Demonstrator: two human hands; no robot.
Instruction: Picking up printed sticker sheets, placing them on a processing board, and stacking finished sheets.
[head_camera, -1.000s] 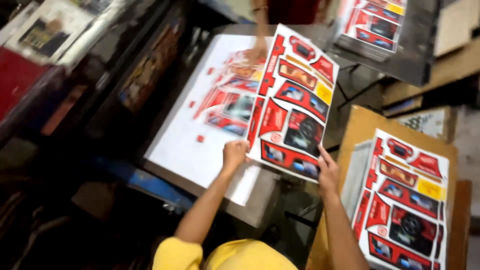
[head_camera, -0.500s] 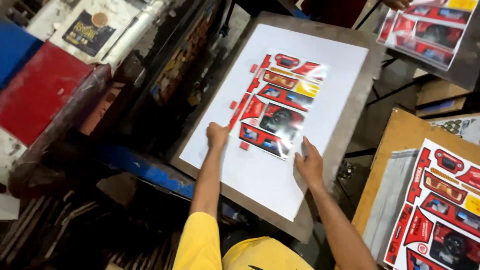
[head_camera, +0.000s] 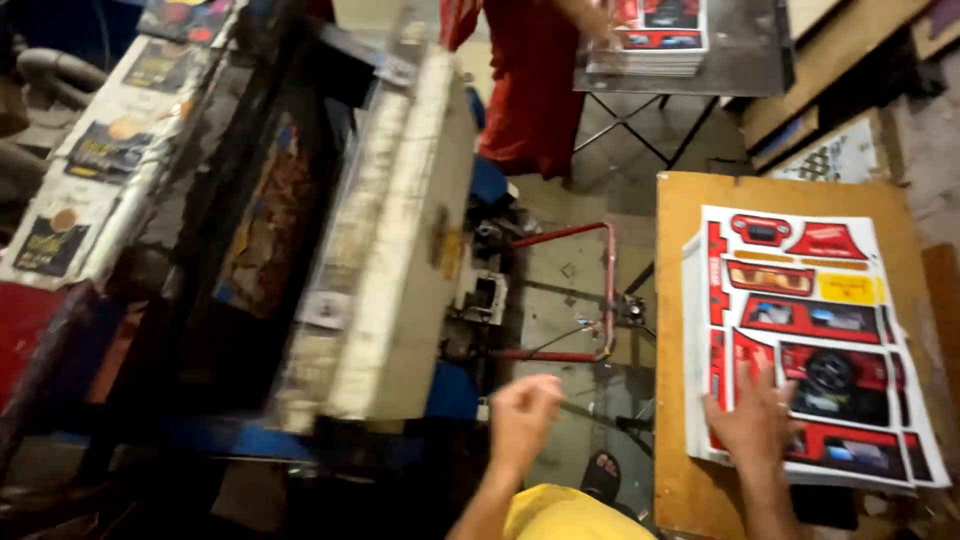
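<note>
My right hand (head_camera: 752, 418) lies flat with fingers spread on the near left corner of a stack of red, black and white printed sheets (head_camera: 810, 340). The stack rests on a wooden board (head_camera: 680, 290) at my right. My left hand (head_camera: 522, 415) hovers in a loose fist over the floor gap beside the press, holding nothing. The white platen (head_camera: 395, 250) of the die-cutting press is swung up against the dark machine body (head_camera: 260, 230), and the sheet that lay on it is hidden.
A red metal bar frame (head_camera: 600, 290) sticks out of the press between my hands. At the back a person in red (head_camera: 530, 90) stands beside a metal table (head_camera: 745, 55) holding another stack of printed sheets (head_camera: 650, 35). My sandalled foot (head_camera: 600, 475) shows below.
Both hands have left the sheet on the platen. The platen has swung shut against the machine. My right hand moved right onto the stack; my left hand drew back.
</note>
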